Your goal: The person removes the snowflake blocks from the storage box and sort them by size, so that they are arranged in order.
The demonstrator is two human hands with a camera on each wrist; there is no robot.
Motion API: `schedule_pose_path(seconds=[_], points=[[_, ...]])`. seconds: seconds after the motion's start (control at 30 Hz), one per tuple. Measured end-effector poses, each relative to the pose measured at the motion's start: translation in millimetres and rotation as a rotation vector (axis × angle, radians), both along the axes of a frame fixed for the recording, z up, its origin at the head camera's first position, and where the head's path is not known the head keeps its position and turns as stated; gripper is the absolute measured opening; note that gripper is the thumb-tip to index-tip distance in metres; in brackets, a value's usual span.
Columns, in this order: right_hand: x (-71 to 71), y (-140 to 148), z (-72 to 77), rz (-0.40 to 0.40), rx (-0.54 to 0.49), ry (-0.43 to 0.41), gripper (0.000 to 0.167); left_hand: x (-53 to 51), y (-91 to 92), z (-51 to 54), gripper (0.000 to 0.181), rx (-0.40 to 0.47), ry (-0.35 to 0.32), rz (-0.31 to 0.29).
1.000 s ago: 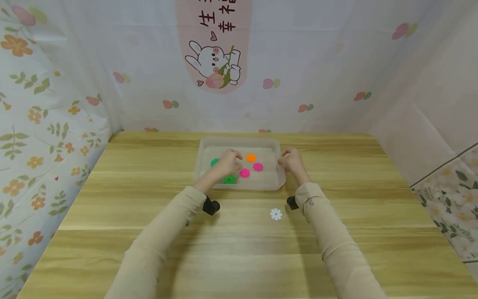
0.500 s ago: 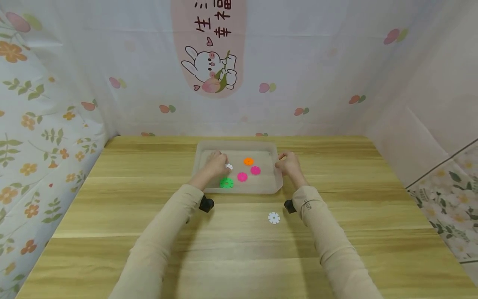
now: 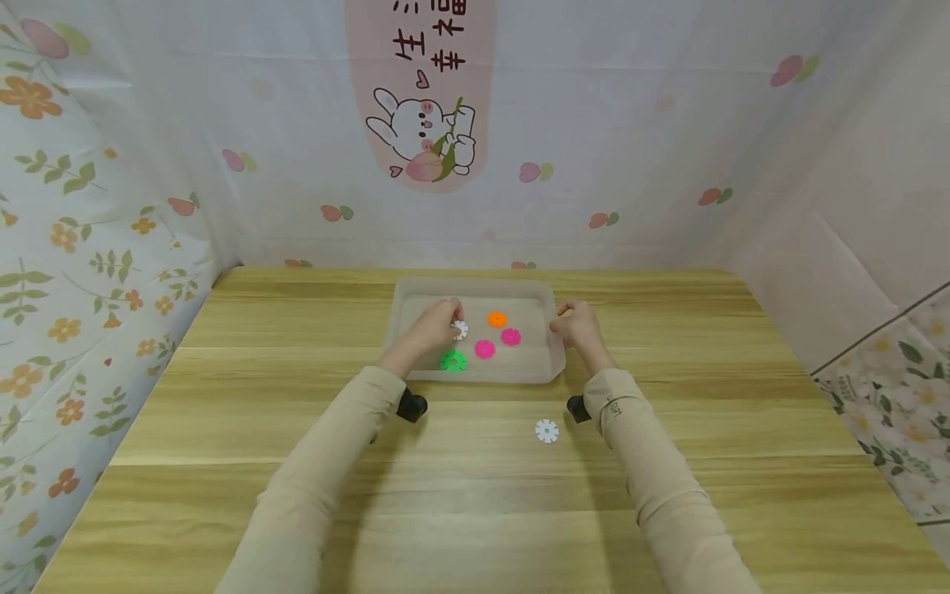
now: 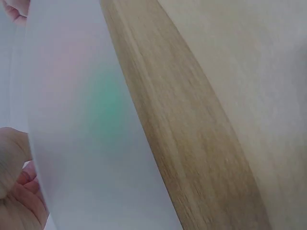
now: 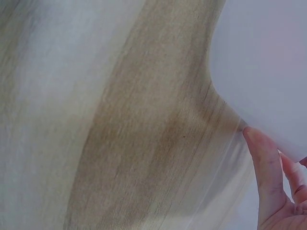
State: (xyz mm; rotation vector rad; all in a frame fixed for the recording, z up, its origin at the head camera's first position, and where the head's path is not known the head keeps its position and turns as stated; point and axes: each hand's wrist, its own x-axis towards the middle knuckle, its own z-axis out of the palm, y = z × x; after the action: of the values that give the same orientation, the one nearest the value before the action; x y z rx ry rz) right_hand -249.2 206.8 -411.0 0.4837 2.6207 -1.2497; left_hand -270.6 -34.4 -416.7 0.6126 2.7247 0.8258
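A frosted plastic tray [image 3: 475,375] holds several flat notched snowflake discs. In it, my left hand [image 3: 426,330] reaches down with bent fingers beside a white disc [image 3: 461,330], whose left edge the fingers partly cover; whether they grip it cannot be told. Its curled fingers [image 4: 29,196] show past the tray wall in the left wrist view. A green disc [image 3: 453,360], two pink discs, one a pink disc [image 3: 485,349], and an orange disc [image 3: 496,318] lie near it. My right hand [image 3: 578,324] holds the tray's right wall, thumb [image 5: 261,148] on the outside.
Another white disc [image 3: 547,431] lies on the wooden table [image 3: 475,495] in front of the tray, near the right wrist's black camera [image 3: 579,408]. A printed cloth [image 3: 631,140] hangs behind the table's far edge.
My left hand went left over the far-left green disc, hiding it, then its fingers came back right to the white disc. My right hand stays at the tray wall. The view shifts slightly.
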Motion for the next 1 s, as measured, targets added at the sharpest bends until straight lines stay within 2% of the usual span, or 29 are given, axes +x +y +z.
schedule_pose_path(seconds=[0.17, 0.5, 0.67, 1.0], points=[[0.0, 0, -0.7, 0.005, -0.003, -0.003, 0.024, 1.1, -4.2, 1.5, 0.009, 0.128, -0.041, 0.038], [1.3, -1, 2.6, 0.004, 0.013, -0.008, 0.025, 16.4, -12.1, 12.8, 0.016, 0.223, -0.069, 0.023], [2.7, -1, 1.8, -0.007, 0.002, -0.005, 0.026, 29.0, -6.6, 16.9, 0.017, 0.247, -0.088, -0.029], [2.2, -1, 0.5, 0.004, 0.016, 0.020, 0.023, 54.1, 10.3, 15.5, 0.016, 0.300, -0.127, -0.167]])
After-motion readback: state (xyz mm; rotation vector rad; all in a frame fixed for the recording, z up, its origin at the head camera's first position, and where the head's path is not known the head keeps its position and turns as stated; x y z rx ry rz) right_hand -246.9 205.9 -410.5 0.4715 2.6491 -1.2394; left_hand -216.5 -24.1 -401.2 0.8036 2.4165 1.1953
